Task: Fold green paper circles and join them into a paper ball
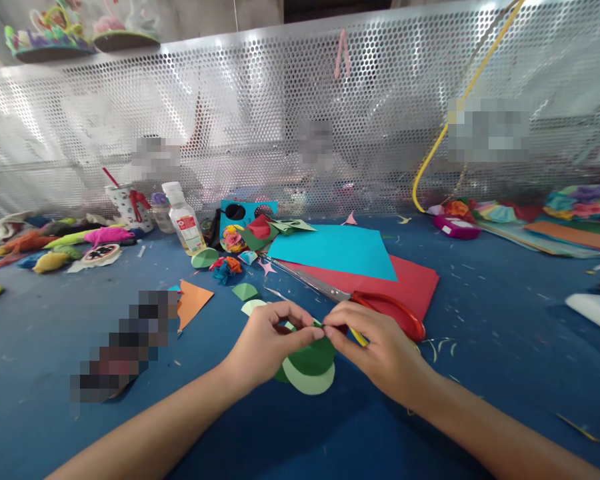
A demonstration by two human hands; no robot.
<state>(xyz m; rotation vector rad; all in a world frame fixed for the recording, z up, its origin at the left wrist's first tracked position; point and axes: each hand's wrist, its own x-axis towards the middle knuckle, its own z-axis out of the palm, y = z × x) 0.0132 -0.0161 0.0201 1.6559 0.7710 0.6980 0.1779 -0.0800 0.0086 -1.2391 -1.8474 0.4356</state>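
My left hand (275, 340) and my right hand (375, 343) meet fingertip to fingertip over several round paper pieces. Both pinch the top of a dark green paper circle (313, 360), partly hidden by the fingers. Under it shows a pale green paper circle (310, 385). Just behind my right hand lies a pair of scissors (405, 313) with red handles, its blades pointing away to the left. Beyond my left hand are a folded green paper piece (245, 291) and a pale one (253, 306).
Red paper (420, 287) and a blue sheet (335, 250) lie behind the scissors. A glue bottle (184, 220) and a patterned cup (130, 208) stand at the back left, near colored yarn (55, 260). An orange paper piece (194, 303) lies left. A perforated metal panel (260, 133) closes the far edge.
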